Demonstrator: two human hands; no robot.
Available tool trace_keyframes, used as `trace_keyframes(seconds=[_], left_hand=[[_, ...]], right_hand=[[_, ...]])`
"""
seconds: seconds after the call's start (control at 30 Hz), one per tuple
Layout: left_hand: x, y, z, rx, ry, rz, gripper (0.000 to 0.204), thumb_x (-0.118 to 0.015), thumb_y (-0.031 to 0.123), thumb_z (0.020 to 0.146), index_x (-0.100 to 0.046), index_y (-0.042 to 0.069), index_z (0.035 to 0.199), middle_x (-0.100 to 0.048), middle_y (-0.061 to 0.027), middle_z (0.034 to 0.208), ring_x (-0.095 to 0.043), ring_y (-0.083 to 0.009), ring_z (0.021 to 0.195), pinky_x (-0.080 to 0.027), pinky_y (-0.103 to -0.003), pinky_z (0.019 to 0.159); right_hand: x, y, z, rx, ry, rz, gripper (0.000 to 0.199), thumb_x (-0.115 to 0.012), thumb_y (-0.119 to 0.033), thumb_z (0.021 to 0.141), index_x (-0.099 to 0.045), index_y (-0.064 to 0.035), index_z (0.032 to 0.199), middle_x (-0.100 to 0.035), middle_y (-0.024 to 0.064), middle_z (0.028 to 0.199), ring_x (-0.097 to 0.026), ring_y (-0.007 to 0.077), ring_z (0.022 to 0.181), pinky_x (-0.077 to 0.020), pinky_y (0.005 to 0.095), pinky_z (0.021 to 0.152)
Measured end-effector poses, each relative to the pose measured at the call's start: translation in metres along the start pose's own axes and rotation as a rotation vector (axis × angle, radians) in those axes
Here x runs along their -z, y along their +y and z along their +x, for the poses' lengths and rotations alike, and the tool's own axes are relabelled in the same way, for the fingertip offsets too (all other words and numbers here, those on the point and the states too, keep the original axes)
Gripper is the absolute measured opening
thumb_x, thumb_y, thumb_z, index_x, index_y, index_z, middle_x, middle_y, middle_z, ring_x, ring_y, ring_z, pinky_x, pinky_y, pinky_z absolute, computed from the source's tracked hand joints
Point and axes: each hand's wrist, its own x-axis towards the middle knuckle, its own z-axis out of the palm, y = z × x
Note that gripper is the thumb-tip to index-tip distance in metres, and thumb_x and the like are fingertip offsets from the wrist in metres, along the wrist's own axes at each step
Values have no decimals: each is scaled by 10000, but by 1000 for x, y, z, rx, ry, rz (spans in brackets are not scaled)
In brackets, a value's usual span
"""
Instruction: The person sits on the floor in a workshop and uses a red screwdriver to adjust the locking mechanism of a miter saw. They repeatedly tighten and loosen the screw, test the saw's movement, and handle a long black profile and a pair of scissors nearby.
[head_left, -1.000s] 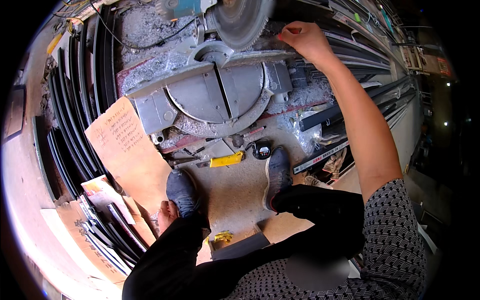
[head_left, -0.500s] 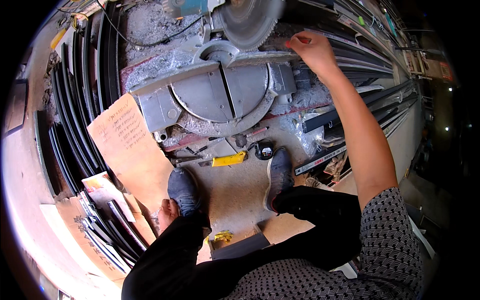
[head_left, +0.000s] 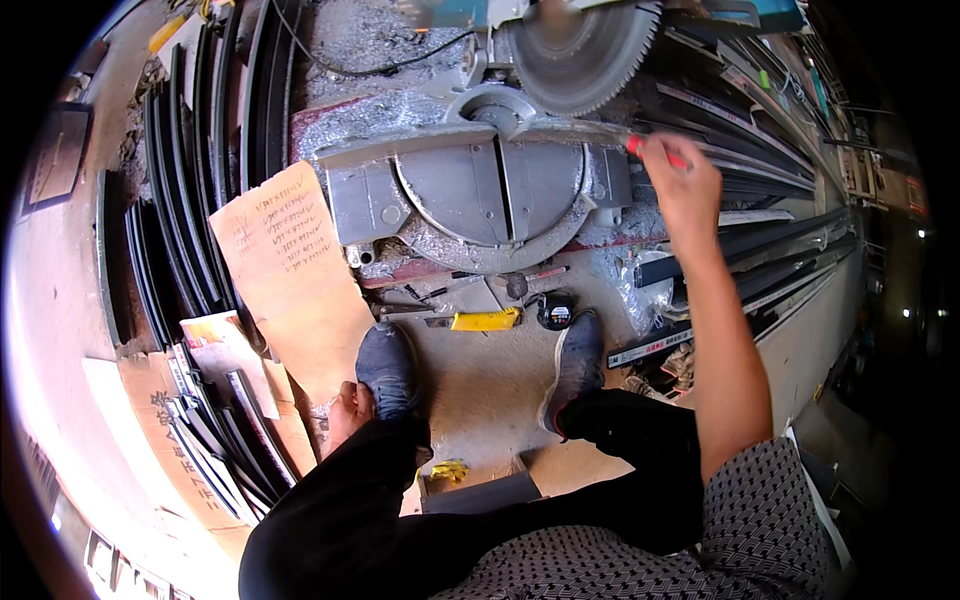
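My right hand is closed around a small red stick-like thing, whose exact kind I cannot make out. It is held just off the right end of the grey mitre saw's fence. The toothed saw blade is raised above the saw base. My left hand hangs low beside my left shoe, fingers curled in, near the lower edge of a brown cardboard sheet with handwritten lines. Whether those fingers hold anything is hidden.
A yellow utility knife, a black tape measure and a thin red pen-like tool lie between saw and shoes. Long dark profiles line the left; more profiles lie right. Metal shavings cover the ground around the saw.
My right hand, with the red thing, has come nearer to me along the saw's right end. The whole view has shifted, so the saw appears farther right. My left hand stays by the shoe.
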Motion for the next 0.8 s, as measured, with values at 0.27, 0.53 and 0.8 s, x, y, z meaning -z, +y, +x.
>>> trace_keyframes(seconds=[0.27, 0.53, 0.8], left_hand=[[3, 17, 1, 262, 35, -144, 288, -551, 283, 1050, -579, 8, 968, -688, -291, 864, -677, -501, 861, -541, -528, 747], [1, 15, 4, 194, 31, -132, 302, -535, 313, 1052, -578, 21, 990, -693, -287, 876, -678, -506, 883, -548, -530, 765], [-13, -11, 5, 177, 6, -152, 309, -530, 335, 1047, -579, 34, 999, -694, -305, 912, -673, -519, 896, -547, -546, 782]], right_hand=[[-40, -53, -104, 194, -53, 245, 172, -738, -69, 929, -705, -16, 1089, -767, 78, 889, -705, 104, 776, -569, 278, 689], [-112, -108, -61, 462, -46, -37, 170, -736, -162, 919, -666, -32, 1004, -744, 163, 815, -739, 364, 730, -573, 430, 647], [-134, -150, -22, 375, -229, -462, 223, -654, -242, 925, -711, -28, 957, -738, 230, 826, -731, 439, 794, -575, 530, 730]])
